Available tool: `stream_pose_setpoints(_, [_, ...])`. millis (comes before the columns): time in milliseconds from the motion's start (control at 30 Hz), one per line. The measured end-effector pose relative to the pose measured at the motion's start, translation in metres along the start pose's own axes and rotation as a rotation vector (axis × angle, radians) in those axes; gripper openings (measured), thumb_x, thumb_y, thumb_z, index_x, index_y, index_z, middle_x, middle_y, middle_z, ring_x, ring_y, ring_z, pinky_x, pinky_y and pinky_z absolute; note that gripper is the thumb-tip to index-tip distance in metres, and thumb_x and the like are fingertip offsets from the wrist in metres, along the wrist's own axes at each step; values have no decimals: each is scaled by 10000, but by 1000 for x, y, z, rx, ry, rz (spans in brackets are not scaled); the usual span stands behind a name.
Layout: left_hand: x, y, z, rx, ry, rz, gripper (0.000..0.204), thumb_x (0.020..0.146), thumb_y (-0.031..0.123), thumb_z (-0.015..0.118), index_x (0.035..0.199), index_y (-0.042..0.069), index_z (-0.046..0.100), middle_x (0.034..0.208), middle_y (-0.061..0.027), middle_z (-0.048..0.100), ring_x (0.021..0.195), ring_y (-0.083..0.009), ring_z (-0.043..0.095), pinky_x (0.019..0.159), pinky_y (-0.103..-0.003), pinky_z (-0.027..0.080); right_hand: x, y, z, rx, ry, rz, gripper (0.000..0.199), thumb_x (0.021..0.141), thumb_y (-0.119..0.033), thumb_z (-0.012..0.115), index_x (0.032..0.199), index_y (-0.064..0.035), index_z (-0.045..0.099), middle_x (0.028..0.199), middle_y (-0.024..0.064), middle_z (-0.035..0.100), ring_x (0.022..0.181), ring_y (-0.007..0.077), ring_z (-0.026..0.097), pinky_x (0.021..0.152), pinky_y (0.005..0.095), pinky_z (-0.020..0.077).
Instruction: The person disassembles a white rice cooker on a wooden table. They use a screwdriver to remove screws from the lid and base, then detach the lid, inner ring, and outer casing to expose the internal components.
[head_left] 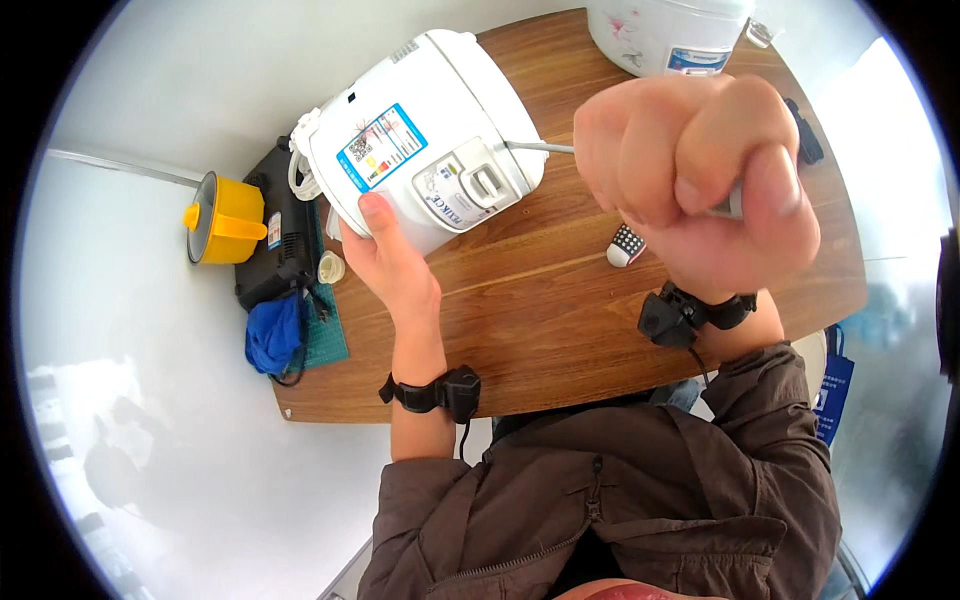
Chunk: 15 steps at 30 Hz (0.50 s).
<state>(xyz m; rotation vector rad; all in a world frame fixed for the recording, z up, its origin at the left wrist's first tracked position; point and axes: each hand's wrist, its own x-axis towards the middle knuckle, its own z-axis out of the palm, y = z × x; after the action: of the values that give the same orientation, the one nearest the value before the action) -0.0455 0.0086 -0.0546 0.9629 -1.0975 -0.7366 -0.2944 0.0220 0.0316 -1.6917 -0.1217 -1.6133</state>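
The white rice cooker lies tipped on its side at the far left part of the wooden table, its labelled wall and grey latch panel turned up toward the camera. The left hand steadies it from below — thumb pressed on the white wall near the panel, the other fingers hidden under the body, so how tightly they curl I cannot tell. The right hand is raised close to the camera, clenched into a fist around a thin grey tool whose shaft runs leftward to the cooker's side by the latch panel; the tip seems to meet the housing there, though the exact contact is too small to make out. It looks like a screwdriver-type tool, but the handle is buried in the fist.

Judging by this, the work on the cooker is in an early or middle stage: the housing appears whole, the panel in place, and no loose screws or removed parts show on the table.

Around it — a small checkered black-and-white object lies on the wood just below the right hand. A 2nd white cooker stands at the table's far edge. At the left end sit a dark appliance, a yellow pot, a blue cloth on a green mat and a small white cap. Both wrists wear black strapped devices.
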Motion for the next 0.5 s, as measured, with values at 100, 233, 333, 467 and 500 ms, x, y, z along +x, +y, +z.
stream_pose_setpoints(100, [0,2,2,-4,8,-3,522,1082,378,566,1371,-55,518,1298,-127,635,1162,-176,603,1018,-326,471,-2,8,14,-94,10,-147,351,1084,-324,441,844,-80,515,638,33,549,502,152,454,464,307,366])
stream_pose_setpoints(233, [1,4,2,-11,2,1,495,1095,367,540,1355,-55,535,1277,-116,644,1141,-159,601,1000,-310,468,-2,21,36,-168,-45,-305,364,1059,-264,518,774,-38,547,616,34,530,429,138,414,402,289,297])
stream_pose_setpoints(333, [3,4,0,-16,10,-12,483,1105,367,516,1333,-57,553,1247,-106,652,1117,-144,596,981,-299,467,-3,27,49,-213,-130,-359,398,1045,-236,543,704,-28,540,605,23,489,411,132,383,394,281,266])
stream_pose_setpoints(467, [3,4,0,-25,39,-12,473,1114,369,490,1301,-58,573,1194,-94,664,1070,-131,596,952,-287,471,-8,33,64,-354,-239,-379,381,1014,-188,535,660,-47,518,603,-8,398,430,129,350,408,276,247])
stream_pose_setpoints(500, [2,5,1,1,52,-26,476,1114,373,489,1295,-58,575,1184,-92,665,1058,-131,598,942,-287,474,-11,35,70,-407,-245,-385,350,989,-162,532,656,-55,511,607,-14,376,439,128,346,411,275,245])
